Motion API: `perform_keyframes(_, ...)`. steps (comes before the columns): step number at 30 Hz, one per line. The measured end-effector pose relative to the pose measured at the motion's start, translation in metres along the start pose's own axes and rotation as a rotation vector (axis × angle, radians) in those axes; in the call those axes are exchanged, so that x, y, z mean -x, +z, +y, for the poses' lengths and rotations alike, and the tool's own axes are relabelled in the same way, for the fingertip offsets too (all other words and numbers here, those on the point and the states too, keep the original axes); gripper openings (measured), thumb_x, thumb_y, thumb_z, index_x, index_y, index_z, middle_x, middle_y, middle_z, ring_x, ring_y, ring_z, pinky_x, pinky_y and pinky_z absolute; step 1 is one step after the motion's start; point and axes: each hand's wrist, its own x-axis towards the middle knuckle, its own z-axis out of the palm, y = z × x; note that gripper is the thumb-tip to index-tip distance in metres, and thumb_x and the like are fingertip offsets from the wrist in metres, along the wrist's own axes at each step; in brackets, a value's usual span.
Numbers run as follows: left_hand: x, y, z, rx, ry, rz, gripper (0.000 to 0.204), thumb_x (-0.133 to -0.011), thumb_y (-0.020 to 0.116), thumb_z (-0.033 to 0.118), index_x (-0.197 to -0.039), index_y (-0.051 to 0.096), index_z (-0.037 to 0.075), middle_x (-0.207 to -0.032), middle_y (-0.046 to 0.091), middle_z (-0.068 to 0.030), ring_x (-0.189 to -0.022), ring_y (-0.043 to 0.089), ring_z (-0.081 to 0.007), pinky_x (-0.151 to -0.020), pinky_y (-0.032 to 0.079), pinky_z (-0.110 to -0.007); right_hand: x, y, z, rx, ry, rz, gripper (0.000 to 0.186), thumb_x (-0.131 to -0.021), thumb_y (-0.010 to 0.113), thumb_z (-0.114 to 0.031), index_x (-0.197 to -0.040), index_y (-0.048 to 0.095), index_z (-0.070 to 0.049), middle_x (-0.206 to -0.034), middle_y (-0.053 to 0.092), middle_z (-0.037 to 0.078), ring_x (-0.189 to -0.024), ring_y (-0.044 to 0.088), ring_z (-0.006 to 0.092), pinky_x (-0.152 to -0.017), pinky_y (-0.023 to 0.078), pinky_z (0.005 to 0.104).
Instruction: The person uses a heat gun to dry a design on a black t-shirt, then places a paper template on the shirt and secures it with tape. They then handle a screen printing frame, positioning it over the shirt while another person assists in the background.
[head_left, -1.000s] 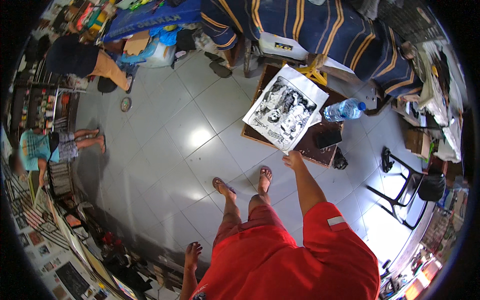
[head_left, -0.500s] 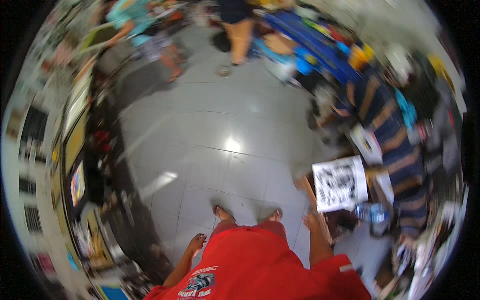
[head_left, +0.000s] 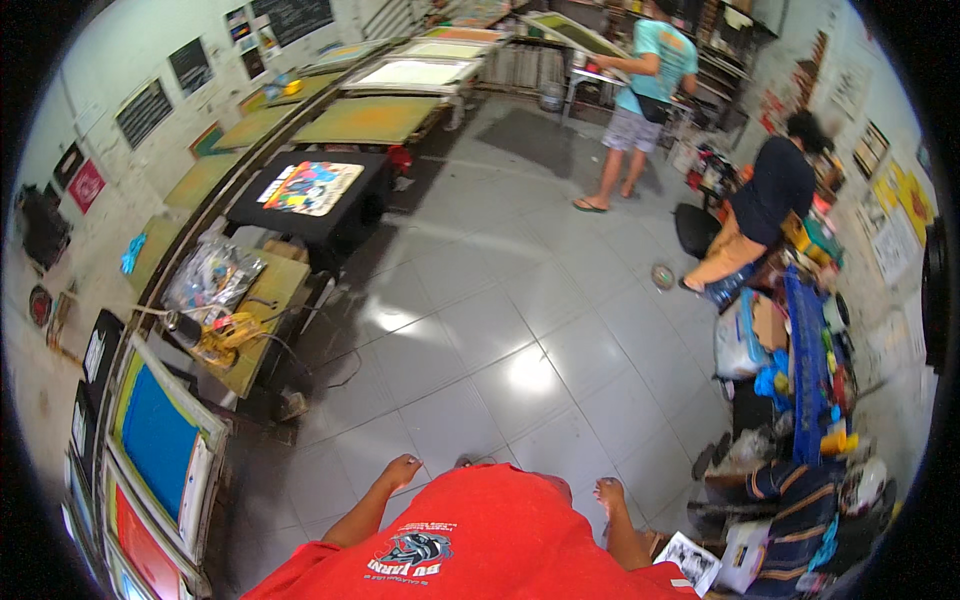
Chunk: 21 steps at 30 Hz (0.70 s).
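My left hand (head_left: 402, 471) hangs loosely at my side over the grey tiled floor (head_left: 462, 425), fingers slightly bent, holding nothing that I can see. On my other side, my right hand (head_left: 608, 492) hangs with its fingers loosely apart, also without anything visible in it. Neither hand touches an object. Closest to the right forearm is a white sheet with black print (head_left: 690, 562), low on the right. To the left lie framed printing screens, one with a blue mesh (head_left: 157, 440) and one with a red mesh (head_left: 145, 540).
A row of printing boards (head_left: 370, 118) runs along the left, one bearing a black shirt (head_left: 345, 225) with a colourful print. A heat gun (head_left: 185, 328) lies on a nearer board. Ahead, one person (head_left: 650, 70) holds a screen frame; another (head_left: 775, 195) sits right, near a blue bench (head_left: 805, 370).
My view has swung left, bringing the boards and screens nearer the middle. The printed sheet has shifted to the lower right. Both hands still hang at my sides.
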Motion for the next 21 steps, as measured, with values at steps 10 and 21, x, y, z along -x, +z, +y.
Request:
perform_keyframes(10, -0.029, -0.007, -0.067, 0.121, -0.072, 0.106, 0.047, -0.086, 0.054, 0.045, -0.091, 0.064, 0.000, -0.081, 0.066, -0.0187, -0.079, 0.063, -0.0338, -0.073, 0.047, -0.044, -0.063, 0.157, -0.213, 0.588, -0.297, -0.421, 0.041, -0.086, 0.060, -0.023, -0.115, 0.054, 0.005, -0.095, 0.064, 0.015, -0.082, 0.065, 0.0211, -0.060, 0.048, 0.0304)
perform_keyframes(21, -0.050, -0.068, -0.042, 0.238, -0.070, 0.942, 0.029, -0.083, 0.062, 0.024, -0.102, 0.062, 0.002, -0.094, 0.065, -0.0143, -0.092, 0.062, -0.0254, -0.080, 0.048, -0.035, -0.307, 0.162, -0.287, 1.340, -0.290, -0.586, 0.048, -0.082, 0.060, -0.041, -0.106, 0.064, 0.001, -0.107, 0.063, 0.022, -0.102, 0.059, 0.0375, -0.090, 0.046, 0.0426)
